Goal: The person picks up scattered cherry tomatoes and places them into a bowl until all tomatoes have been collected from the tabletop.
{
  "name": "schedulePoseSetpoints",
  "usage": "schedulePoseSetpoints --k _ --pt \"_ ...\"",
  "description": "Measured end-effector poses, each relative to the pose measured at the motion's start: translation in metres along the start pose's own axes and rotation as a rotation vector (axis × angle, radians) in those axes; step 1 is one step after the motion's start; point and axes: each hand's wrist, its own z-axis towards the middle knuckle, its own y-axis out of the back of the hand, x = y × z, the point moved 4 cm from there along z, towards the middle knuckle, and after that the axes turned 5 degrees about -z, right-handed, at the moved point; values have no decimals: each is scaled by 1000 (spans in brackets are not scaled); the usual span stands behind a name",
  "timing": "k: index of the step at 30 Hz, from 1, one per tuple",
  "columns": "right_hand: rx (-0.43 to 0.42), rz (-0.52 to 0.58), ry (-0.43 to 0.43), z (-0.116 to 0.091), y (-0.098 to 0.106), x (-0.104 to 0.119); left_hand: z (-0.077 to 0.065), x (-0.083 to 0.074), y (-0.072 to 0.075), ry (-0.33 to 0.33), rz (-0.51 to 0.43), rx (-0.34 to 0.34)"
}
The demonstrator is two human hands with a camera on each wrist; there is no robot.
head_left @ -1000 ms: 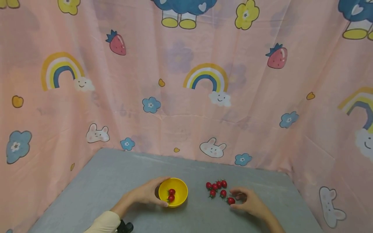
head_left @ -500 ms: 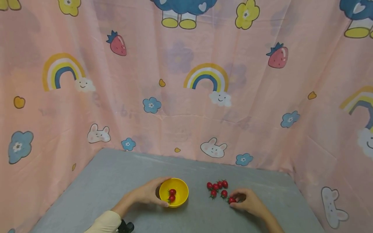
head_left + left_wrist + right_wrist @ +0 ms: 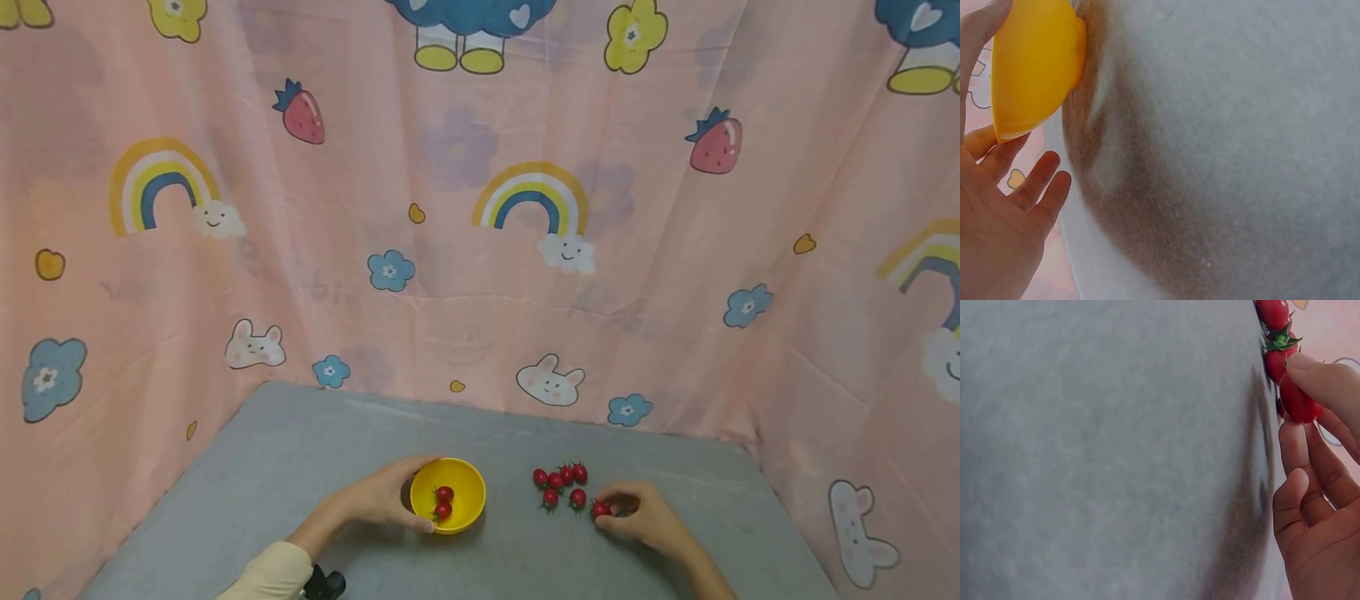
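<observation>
My left hand (image 3: 384, 498) grips the rim of a yellow bowl (image 3: 472, 492), thumb on the near side and fingers on the far side. Inside lie red cherry tomatoes (image 3: 444, 510), grouped left of its middle. In the left wrist view the bowl (image 3: 1035, 69) shows its outer wall and foot, with two fingers stretched out free of it. To the right, my right hand (image 3: 647, 518) pinches a cherry tomato (image 3: 601, 509) between thumb and fingers. The right wrist view shows this tomato (image 3: 1299, 400) at the thumb tip, overlapping other tomatoes (image 3: 1272, 312) behind.
Several loose cherry tomatoes (image 3: 555, 481) with green stems lie on the grey tabletop (image 3: 510, 550) between the bowl and my right hand. A pink printed curtain (image 3: 450, 333) hangs along the back and sides. A black object (image 3: 324, 583) shows beside the left sleeve.
My right hand's fingers have drawn together round the nearest cherry tomato, which has shifted slightly up and to the right. The left hand and bowl stay in place.
</observation>
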Motion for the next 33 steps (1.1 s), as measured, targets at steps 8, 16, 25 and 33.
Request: schedulePoseSetpoints --k 8,16,25,33 --pt "-33 2 -30 1 0 2 -1 1 1 -9 -4 -7" --pt "-87 -19 -74 6 -3 10 -1 1 2 5 -2 -2" --pt "-108 -30 -70 16 -8 16 -1 -1 2 -4 1 0" --pt "-130 -12 -68 26 -16 20 -1 2 2 10 -5 -1"
